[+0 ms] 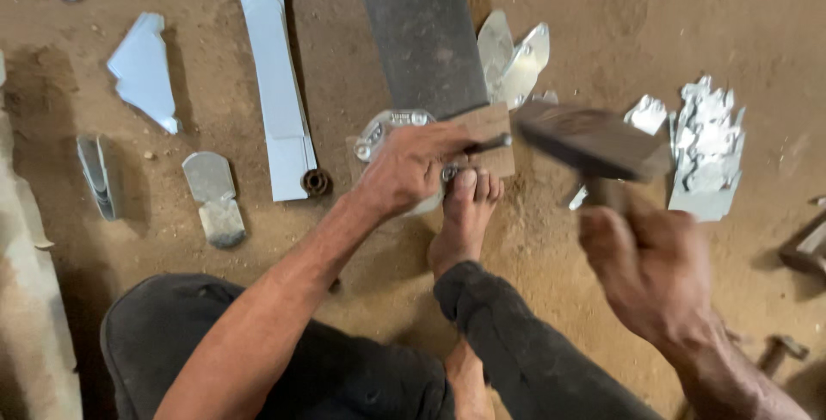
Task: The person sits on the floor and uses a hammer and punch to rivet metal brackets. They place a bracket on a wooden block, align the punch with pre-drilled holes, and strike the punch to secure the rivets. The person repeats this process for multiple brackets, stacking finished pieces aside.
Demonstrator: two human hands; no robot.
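Left hand (411, 166): arm extended forward and down, wrist flexed, fingers curled shut in a tight pinch grip, knuckles up. Right hand (647, 272): raised nearer the camera, fist closed, forearm angled in from lower right; motion-blurred, so finger positions probably can't be resolved. 1 bare foot (465, 213) stretched forward between both arms, toes just below left hand.

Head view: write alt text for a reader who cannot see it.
Seen from above, a person seated on a dirt floor holds a metal punch in the left hand against a small wooden block. The right hand holds a motion-blurred hammer, and the toes of one bare foot rest by the block. Cut sheet-metal pieces lie scattered around.
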